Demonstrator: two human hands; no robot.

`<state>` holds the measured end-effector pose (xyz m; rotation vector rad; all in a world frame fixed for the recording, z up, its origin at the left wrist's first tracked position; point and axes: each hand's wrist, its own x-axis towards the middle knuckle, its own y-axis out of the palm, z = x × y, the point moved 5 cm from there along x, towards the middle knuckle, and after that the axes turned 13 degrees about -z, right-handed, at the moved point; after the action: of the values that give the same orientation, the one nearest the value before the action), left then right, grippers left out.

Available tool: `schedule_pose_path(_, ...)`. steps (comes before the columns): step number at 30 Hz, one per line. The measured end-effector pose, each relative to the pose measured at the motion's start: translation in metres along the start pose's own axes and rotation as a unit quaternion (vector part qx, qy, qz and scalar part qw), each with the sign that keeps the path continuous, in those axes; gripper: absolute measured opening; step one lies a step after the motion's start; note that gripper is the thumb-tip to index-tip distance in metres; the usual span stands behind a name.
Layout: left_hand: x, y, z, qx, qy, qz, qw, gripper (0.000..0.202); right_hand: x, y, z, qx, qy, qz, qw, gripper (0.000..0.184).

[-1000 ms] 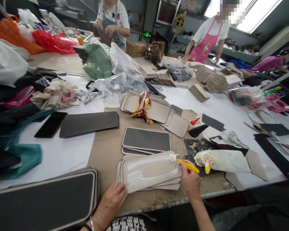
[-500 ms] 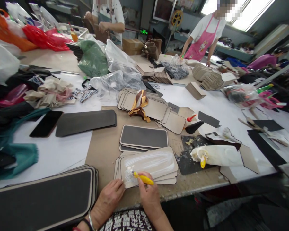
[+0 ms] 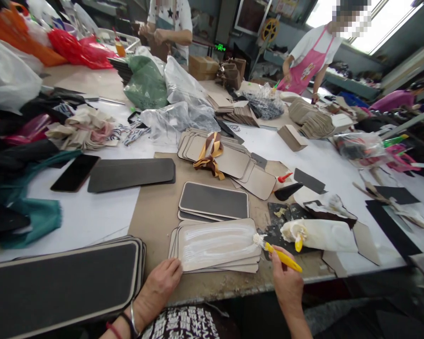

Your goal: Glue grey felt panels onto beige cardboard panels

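Observation:
In my right hand (image 3: 286, 278) is a yellow-handled brush (image 3: 284, 259), gripped between thumb and fingers. Its bristles, caked white, touch the right edge of the top beige board (image 3: 215, 242). White glue-like streaks run lengthwise across that board, which lies on a small stack of similar boards. My left hand (image 3: 164, 280) is closed at the board's lower left corner, fingertips holding it. Right of the stack lies a whitish bottle-like container (image 3: 325, 234), cut open, with white paste and a second yellow handle (image 3: 298, 244) at its mouth.
Dark panels with beige borders are stacked at lower left (image 3: 63, 282) and behind the boards (image 3: 214, 201). A phone (image 3: 76, 173) lies beside dark grey panels (image 3: 132, 175). Ribbon-tied boards (image 3: 229, 157) sit farther back. Two people stand across the table.
My right hand has swept the brush from the board's left end to its right edge. White streaks now cover more of the left part. My left hand stays at the corner.

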<state>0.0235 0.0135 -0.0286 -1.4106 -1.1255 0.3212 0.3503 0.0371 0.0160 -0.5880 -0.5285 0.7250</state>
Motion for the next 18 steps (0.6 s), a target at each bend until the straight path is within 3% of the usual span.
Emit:
schedule_pose_path(4,-0.003,0.001,0.002,0.002,0.001,-0.018,1.000,0.025,0.004,0.006,0.001,-0.027,-0.015,0.010,0.999,0.054)
schedule_pose_path(9,-0.004,0.003,0.003,-0.006,-0.015,-0.034,0.999,0.027,-0.005,-0.008,-0.005,-0.100,-0.047,0.013,0.994,0.054)
schedule_pose_path(12,-0.001,0.003,0.001,-0.006,-0.030,-0.028,0.999,0.023,-0.014,-0.008,-0.005,-0.117,-0.027,0.032,0.992,0.054)
schedule_pose_path(15,0.004,0.001,-0.001,-0.008,-0.042,-0.020,0.999,0.019,-0.030,0.013,0.010,-0.055,0.014,0.095,0.994,0.049)
schedule_pose_path(18,0.006,0.001,-0.001,-0.013,-0.059,-0.005,0.998,0.018,-0.058,0.050,0.049,0.066,0.019,0.178,0.982,0.042)
